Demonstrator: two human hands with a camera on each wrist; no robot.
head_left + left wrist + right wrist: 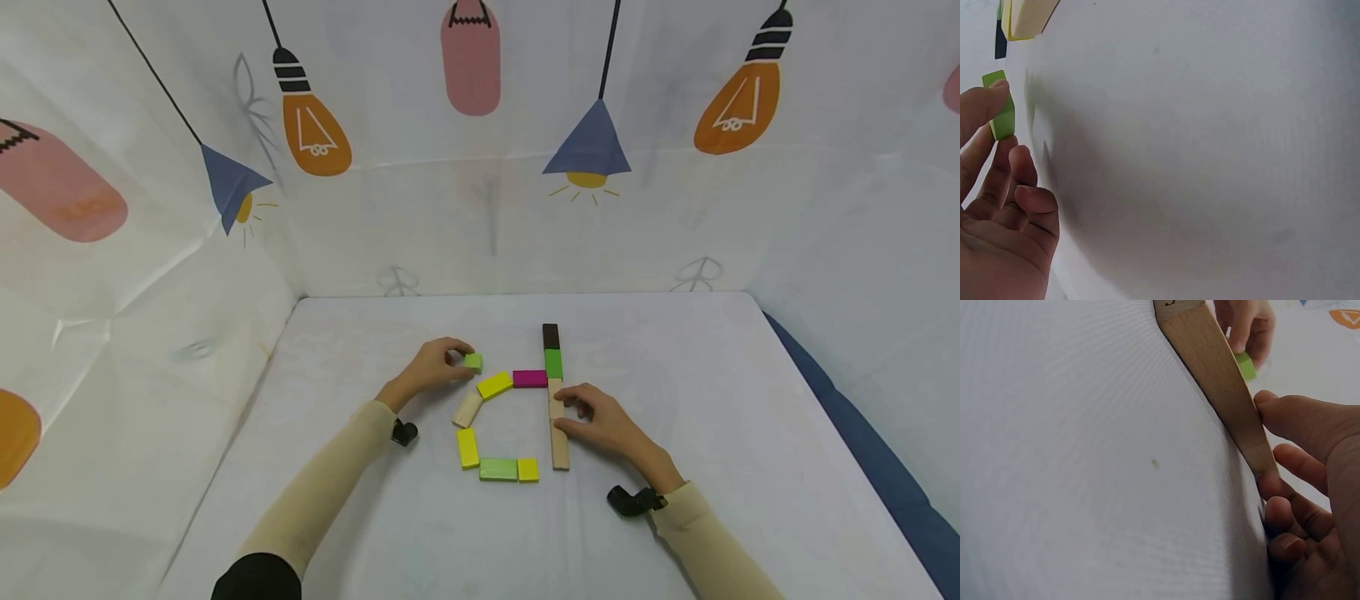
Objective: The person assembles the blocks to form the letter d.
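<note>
My left hand [437, 364] pinches a small light green block [473, 362] between thumb and fingertips, just above the upper left of a curve of blocks. In the left wrist view the thumb lies across the green block [1004, 119]. My right hand [604, 419] touches the plain wooden blocks [559, 446] in the straight column, with its thumb and fingertips spaced along them. Seen from the right wrist, the thumb rests at the upper edge of the wooden block [1216, 375] and a fingertip touches it farther along.
The column continues up with a green block [553, 363] and a dark brown block [551, 336]. Left of it curve a magenta block [529, 379], yellow blocks [468, 448], a wooden block [467, 410] and a light green block [498, 470]. All lie on a white-covered table [420, 533].
</note>
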